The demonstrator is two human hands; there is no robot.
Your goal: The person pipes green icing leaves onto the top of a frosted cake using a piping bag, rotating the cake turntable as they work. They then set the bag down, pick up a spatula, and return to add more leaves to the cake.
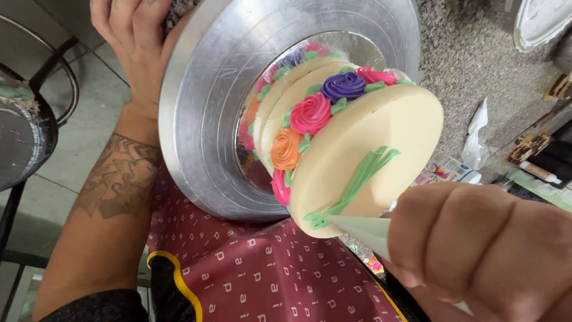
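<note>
A round cream-coloured cake (pixel 381 143) stands on a silver turntable (pixel 202 119), seen tilted from above. Piped roses in purple, pink and orange with green leaves ring its side. Green icing lines (pixel 357 179) run across the top. My right hand (pixel 482 250) is closed around a piping bag of green icing (pixel 363 229), its tip touching the cake's near top edge. My left hand (pixel 134 42) grips the far rim of the turntable, forearm tattooed.
A speckled granite counter (pixel 471 59) lies to the right with a crumpled white wrapper (pixel 476 137), a printed packet and small tools. A metal dish (pixel 542 21) sits at the top right. A dark stool (pixel 24 131) stands left on tiled floor. My maroon apron is below.
</note>
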